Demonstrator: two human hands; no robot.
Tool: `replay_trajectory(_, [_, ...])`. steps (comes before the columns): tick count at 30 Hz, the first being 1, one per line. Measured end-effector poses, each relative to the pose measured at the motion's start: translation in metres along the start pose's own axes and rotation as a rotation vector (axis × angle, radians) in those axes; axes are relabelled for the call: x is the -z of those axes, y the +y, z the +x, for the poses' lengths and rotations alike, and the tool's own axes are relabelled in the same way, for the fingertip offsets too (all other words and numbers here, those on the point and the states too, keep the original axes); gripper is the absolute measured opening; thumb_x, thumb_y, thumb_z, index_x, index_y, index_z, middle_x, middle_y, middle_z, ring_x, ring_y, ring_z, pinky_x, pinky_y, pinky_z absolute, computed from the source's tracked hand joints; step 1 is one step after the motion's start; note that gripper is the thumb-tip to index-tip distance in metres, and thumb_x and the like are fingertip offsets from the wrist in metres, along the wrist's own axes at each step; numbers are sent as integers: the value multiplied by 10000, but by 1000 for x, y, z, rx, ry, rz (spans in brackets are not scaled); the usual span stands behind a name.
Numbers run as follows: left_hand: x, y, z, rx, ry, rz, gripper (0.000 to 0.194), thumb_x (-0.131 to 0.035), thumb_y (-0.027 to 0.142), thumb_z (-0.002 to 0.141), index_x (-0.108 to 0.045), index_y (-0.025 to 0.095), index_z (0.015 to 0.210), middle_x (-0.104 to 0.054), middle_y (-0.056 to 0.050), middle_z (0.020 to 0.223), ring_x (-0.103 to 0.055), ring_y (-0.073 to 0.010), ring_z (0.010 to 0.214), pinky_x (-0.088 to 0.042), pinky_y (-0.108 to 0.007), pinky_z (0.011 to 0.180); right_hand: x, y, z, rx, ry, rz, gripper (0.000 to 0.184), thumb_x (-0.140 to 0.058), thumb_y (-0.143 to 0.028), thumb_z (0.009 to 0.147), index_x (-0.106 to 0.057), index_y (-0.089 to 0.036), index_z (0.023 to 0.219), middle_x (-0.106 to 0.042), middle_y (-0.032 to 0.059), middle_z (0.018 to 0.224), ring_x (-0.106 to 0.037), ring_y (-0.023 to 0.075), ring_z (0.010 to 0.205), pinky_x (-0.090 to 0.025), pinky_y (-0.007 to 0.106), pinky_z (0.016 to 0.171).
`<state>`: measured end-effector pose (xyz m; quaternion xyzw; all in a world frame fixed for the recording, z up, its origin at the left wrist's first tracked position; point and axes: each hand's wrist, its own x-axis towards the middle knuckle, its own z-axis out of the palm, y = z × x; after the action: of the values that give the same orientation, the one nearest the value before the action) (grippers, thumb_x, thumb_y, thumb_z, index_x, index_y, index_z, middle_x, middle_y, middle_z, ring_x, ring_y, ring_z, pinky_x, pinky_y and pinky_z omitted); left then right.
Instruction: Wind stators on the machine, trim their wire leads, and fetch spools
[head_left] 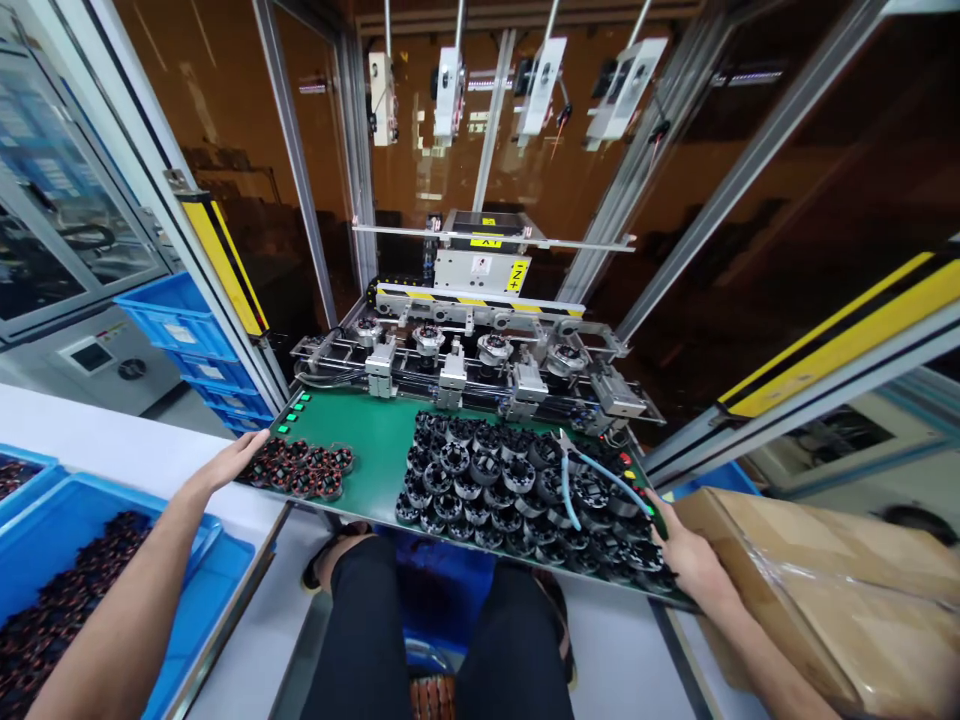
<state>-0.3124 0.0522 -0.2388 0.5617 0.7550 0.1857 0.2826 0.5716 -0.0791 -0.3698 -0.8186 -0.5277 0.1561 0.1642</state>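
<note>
My left hand (236, 459) rests at the left edge of the green worktop (379, 450), fingers stretched out, holding nothing visible. Beside it lies a batch of small black parts wound with copper wire (304, 470). At the worktop's right edge is my right hand (686, 553), its fingers extended along the edge near a green button and partly hidden. Close to those fingers, pliers with light blue handles (611, 478) lie on stacked rows of black and silver ring-shaped parts (480, 487). Neither hand touches the ring parts visibly.
Behind the worktop stands a fixture (454, 375) with several clamps and round parts in seats. Yellow posts (225, 262) flank the frame. Blue bins (82, 495) with wound parts are at left, a cardboard box (840, 590) at right. Metal heads (541, 88) hang above.
</note>
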Motion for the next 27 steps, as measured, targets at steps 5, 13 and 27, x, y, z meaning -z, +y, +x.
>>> replay_trajectory(5, [0,6,1,3,35,59,1106,-431,1022,902,-788,175,1518,-772,-193,1634,-642,-469,1627,-509,-541,1368,6,-10,-4,-13,14,17,899,-394,-687,968,-695,-135,1611,-871,185,916,-888,470,1076,-669,545,1030])
replay_trajectory(13, [10,-1,6,177,147,109,1003,-309,931,1003,-825,150,1362,-922,-219,1212,-897,-456,1034,-636,-544,1093,18,-21,-14,-18,13,45,874,-472,-636,847,-725,-186,1552,-852,146,853,-888,497,1077,-678,558,996])
replay_trajectory(27, [2,-10,5,161,127,195,779,-507,828,1076,-845,217,1421,-932,-127,1072,-858,-395,1083,-580,-435,1001,30,-22,-29,-40,-96,-55,1065,-537,-531,706,-540,-227,1727,-859,97,835,-899,500,985,-707,557,887])
